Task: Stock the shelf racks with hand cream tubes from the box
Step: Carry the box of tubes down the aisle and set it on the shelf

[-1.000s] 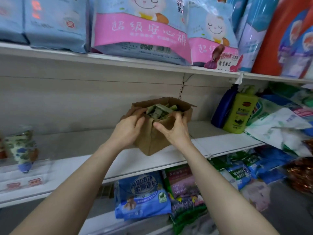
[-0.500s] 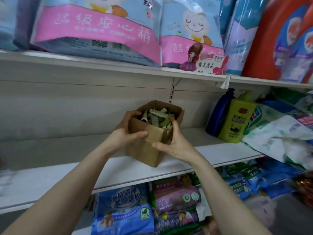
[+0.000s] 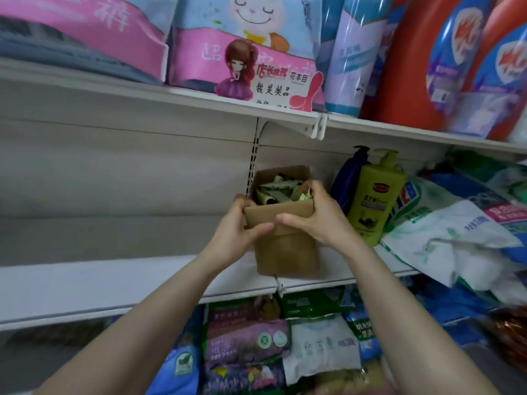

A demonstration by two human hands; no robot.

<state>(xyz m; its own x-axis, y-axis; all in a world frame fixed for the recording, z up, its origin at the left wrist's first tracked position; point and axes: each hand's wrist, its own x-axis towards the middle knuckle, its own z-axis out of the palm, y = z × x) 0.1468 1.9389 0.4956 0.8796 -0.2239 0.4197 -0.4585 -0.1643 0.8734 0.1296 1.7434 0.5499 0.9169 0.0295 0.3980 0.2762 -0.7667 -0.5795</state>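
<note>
A small brown cardboard box (image 3: 286, 252) stands on the white middle shelf (image 3: 114, 283), its top open. Several green hand cream tubes (image 3: 273, 192) lie jumbled inside. My left hand (image 3: 238, 226) grips the box's left side, thumb across the folded-down front flap. On the right side my right hand (image 3: 316, 218) holds the box, its fingers hooked over the rim above the tubes and its thumb on the flap.
A green pump bottle (image 3: 376, 198) and a dark blue bottle (image 3: 346, 186) stand just right of the box, with white and blue bags (image 3: 456, 232) beyond. Large packs and red jugs fill the upper shelf (image 3: 199, 101). Bags crowd the lower shelf.
The box has shifted right along the shelf, closer to the green bottle, and now faces me squarely. Both hands kept hold of it; my right fingers moved over the rim.
</note>
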